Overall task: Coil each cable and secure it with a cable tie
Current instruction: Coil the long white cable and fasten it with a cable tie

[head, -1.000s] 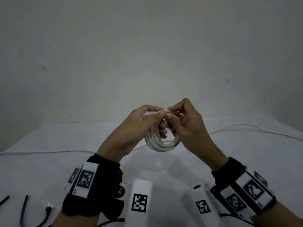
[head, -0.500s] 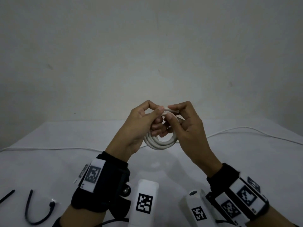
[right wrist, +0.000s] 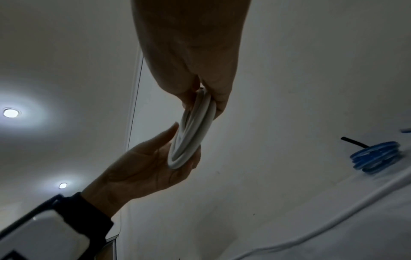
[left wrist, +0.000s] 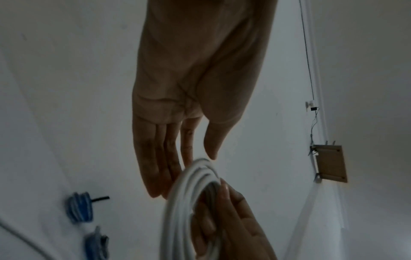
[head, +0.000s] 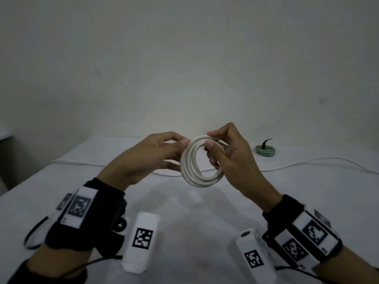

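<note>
While left hand (head: 151, 158) touches — right hand (head: 231, 158) pinches white coil (head: 196, 173).

White cable coil (head: 196, 162); green coil (head: 265, 151) with black tie (head: 266, 142); white table (head: 184, 212); black wristbands (head: 86, 222) carrying black-and-white square-pattern markers (head: 142, 237).

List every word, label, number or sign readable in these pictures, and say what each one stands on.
No readable words, brands or numbers appear in any view.
Black-and-white square marker codes, not text: on the left wrist band, the right wrist band, and two white blocks.
Tiny dark marks on the bands' edges: too small to read.
The white cable coil carries no print.
</note>
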